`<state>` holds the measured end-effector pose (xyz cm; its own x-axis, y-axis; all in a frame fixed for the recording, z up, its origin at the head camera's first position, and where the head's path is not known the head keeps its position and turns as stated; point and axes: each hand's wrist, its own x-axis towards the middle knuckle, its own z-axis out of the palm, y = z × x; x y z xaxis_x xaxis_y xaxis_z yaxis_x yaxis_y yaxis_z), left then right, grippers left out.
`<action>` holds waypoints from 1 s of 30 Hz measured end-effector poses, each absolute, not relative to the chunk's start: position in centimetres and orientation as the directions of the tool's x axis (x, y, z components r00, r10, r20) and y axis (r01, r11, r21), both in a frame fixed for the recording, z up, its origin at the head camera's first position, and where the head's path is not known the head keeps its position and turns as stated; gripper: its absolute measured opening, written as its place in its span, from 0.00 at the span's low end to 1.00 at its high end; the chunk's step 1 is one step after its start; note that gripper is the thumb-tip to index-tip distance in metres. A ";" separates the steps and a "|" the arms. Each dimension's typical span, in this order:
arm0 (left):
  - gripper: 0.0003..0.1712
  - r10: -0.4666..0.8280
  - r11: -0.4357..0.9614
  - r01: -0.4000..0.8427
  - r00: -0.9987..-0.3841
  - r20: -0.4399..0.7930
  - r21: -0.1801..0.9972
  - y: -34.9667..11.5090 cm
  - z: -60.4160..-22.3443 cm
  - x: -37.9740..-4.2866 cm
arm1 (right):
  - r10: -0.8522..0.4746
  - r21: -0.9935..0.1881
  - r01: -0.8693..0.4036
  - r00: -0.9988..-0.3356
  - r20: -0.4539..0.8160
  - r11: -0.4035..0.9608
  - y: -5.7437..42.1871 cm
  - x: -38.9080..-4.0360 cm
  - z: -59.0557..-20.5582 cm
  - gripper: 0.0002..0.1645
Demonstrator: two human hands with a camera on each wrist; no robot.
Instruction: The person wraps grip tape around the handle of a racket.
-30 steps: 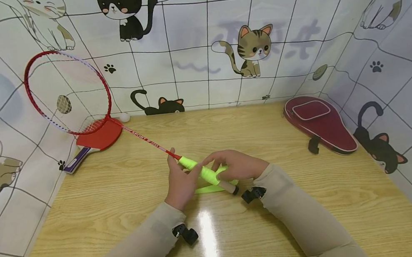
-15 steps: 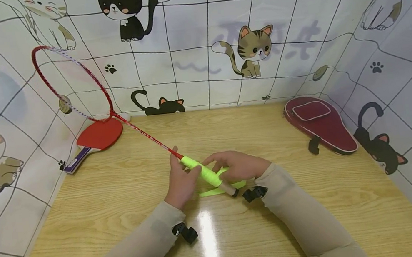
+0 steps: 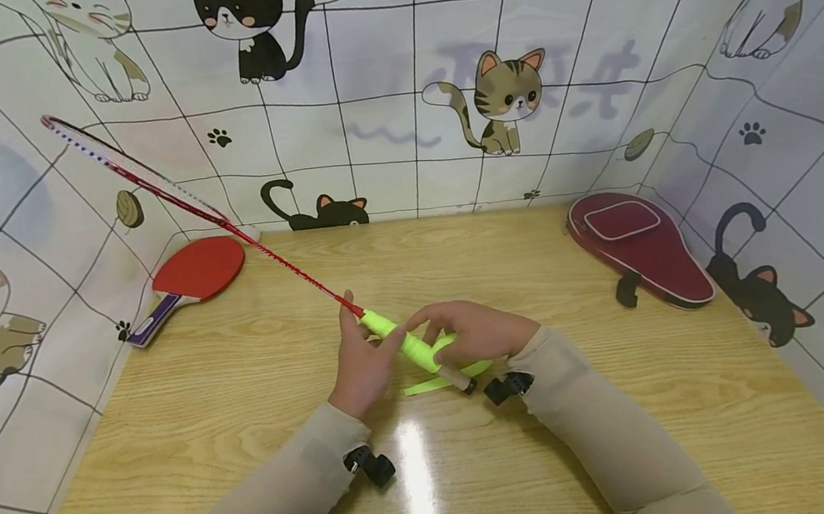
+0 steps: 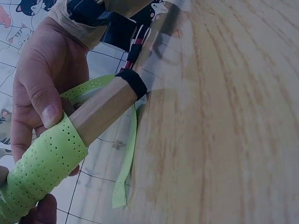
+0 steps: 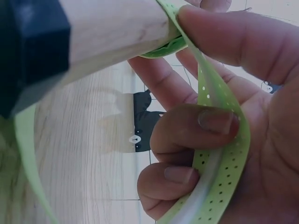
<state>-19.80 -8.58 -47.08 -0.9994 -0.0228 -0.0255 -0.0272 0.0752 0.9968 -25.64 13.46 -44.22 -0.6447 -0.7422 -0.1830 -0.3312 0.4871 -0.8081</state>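
My left hand [image 3: 362,367] holds the badminton racket [image 3: 292,265] by its handle, thumb on top near the shaft. The racket slants up to the far left with its head nearly edge-on. Perforated yellow-green overgrip tape [image 4: 49,163] covers the upper handle in overlapping turns. Bare wood [image 4: 100,109] shows below it, down to a black butt end [image 4: 134,83]. My right hand [image 3: 483,331] grips the unwound tape [image 5: 226,182], its fingers curled over the strip and its thumb at the lowest turn. The tape's loose tail [image 3: 436,385] hangs below the handle.
A red table tennis bat [image 3: 200,269] lies at the back left, with a white ball [image 3: 251,233] beside it. At the back right is a dark red bat case [image 3: 637,246]. Cat-printed sheeting [image 3: 383,126] walls the wooden table [image 3: 248,417] on three sides.
The racket has rolled about its long axis: its head, seen as a broad oval before, is now almost edge-on. The tape's tail has shifted slightly right. Both hands stay nearly in place.
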 end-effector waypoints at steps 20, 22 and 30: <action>0.59 -0.050 0.106 -0.039 -0.998 -0.034 0.994 -8.4 -46.8 -19.5 | -0.769 -0.810 -0.340 -0.608 -0.197 0.477 13.3 -25.7 -44.1 0.40; 0.59 -0.051 0.098 -0.035 -0.998 -0.030 0.995 -8.4 -46.8 -19.5 | -0.763 -0.803 -0.346 -0.615 -0.197 0.486 13.2 -25.7 -44.0 0.39; 0.56 -0.073 0.075 -0.014 -0.997 -0.008 0.997 -8.3 -46.7 -19.6 | -0.758 -0.847 -0.246 -0.604 -0.246 0.472 13.4 -25.6 -44.0 0.42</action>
<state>-19.56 -8.33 -46.66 -0.9973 -0.0725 -0.0085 -0.0140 0.0753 0.9971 -25.62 13.42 -44.03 -0.6042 -0.7578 -0.2462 -0.2465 0.4716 -0.8467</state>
